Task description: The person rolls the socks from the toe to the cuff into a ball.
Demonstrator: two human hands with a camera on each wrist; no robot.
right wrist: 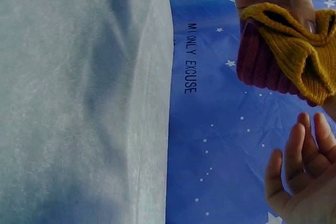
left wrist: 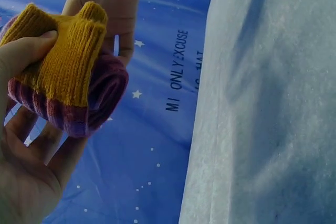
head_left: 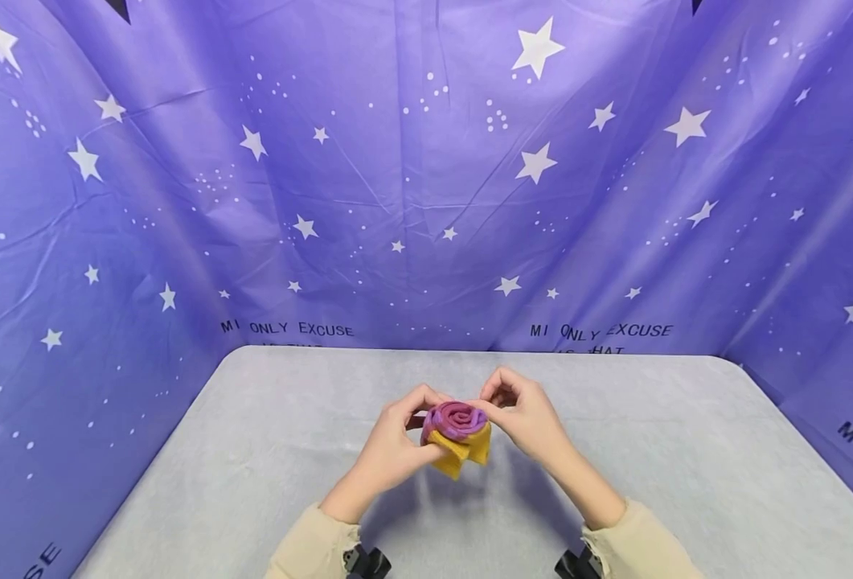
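A rolled-up pair of knit socks point(head_left: 457, 420) is held above the table, showing a purple spiral on top. Yellow ribbed cuffs point(left wrist: 71, 59) hang loose from one side of the roll. My left hand point(head_left: 388, 447) grips the roll, its thumb on the yellow cuff and its fingers around the purple side. On the other side, my right hand point(head_left: 531, 416) touches the roll with its thumb. In the right wrist view, the fingers point(right wrist: 295, 156) of that hand are relaxed and stand apart from the socks, while the cuff openings face the camera.
Below the hands is a pale grey table point(head_left: 289, 402) with rounded far corners. A purple curtain point(head_left: 426, 185) with white stars and black lettering hangs behind it and along both sides. Black wrist devices point(head_left: 370, 563) sit at both beige sleeves point(head_left: 313, 543).
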